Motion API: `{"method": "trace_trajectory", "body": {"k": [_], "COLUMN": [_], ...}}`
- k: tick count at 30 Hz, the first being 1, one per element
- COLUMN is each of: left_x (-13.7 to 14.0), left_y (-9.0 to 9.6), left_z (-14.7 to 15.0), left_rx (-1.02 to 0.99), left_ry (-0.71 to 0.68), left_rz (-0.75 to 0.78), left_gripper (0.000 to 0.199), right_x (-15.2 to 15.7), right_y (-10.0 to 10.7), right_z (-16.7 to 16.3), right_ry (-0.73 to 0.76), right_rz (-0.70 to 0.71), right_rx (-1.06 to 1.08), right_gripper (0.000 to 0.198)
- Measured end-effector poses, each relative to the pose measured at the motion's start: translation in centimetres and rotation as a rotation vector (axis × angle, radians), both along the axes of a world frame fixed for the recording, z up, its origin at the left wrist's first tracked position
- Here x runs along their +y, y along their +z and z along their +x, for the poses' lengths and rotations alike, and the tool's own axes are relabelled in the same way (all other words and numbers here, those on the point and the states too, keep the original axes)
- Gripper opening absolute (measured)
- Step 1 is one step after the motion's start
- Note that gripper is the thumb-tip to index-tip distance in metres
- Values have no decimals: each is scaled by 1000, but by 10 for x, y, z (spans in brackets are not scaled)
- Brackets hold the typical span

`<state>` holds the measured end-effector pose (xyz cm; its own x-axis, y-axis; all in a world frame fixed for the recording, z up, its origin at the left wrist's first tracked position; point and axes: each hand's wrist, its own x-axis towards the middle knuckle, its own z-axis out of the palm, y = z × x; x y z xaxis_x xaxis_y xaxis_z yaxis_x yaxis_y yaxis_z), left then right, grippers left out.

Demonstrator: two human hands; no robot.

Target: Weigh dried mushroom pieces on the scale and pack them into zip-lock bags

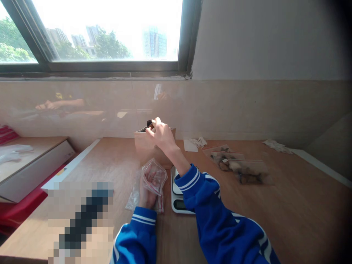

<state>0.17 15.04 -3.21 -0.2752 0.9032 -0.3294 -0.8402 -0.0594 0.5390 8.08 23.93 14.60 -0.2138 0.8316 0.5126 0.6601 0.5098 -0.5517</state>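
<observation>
A brown paper bag (143, 146) stands open at the back of the table, close to the wall. My right hand (162, 135) is at its mouth, fingers closed on a small dark item (149, 123) whose kind I cannot make out. Lower down, my left hand (148, 187) holds a clear zip bag (155, 176) with its mouth spread wide, and its fingers show through the plastic. Beneath my right forearm sits a white kitchen scale (178, 205), partly covered by the sleeve.
Several clear zip bags (242, 167) with dark items lie to the right. Crumpled white tissue (195, 143) lies by the wall, with more tissue (277, 146) farther right. More clear plastic (133, 196) is beside my left hand. A pixelated dark object (85, 220) lies at left.
</observation>
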Motion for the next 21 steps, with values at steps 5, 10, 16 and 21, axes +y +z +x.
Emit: {"method": "trace_trajectory", "body": {"k": [5,10,16,21], "left_x": [3,4,7,10], "left_y": [-3,-7,-16,-24], "left_z": [-1,-2,-4,-6], "left_rx": [32,17,40,38], "left_ry": [41,30,72,88], "left_rz": [-14,6,41,41], "left_gripper": [20,15,8,9], "right_x": [-9,-16,-30,-38], "right_y": [8,20,21,28], "right_z": [2,6,0,2], "right_ry": [-32,51,129,201], "right_rz": [-164,-258,-327,-401], "right_rx": [-45,-150,-239,-341], "right_gripper": [17,23,22,23]}}
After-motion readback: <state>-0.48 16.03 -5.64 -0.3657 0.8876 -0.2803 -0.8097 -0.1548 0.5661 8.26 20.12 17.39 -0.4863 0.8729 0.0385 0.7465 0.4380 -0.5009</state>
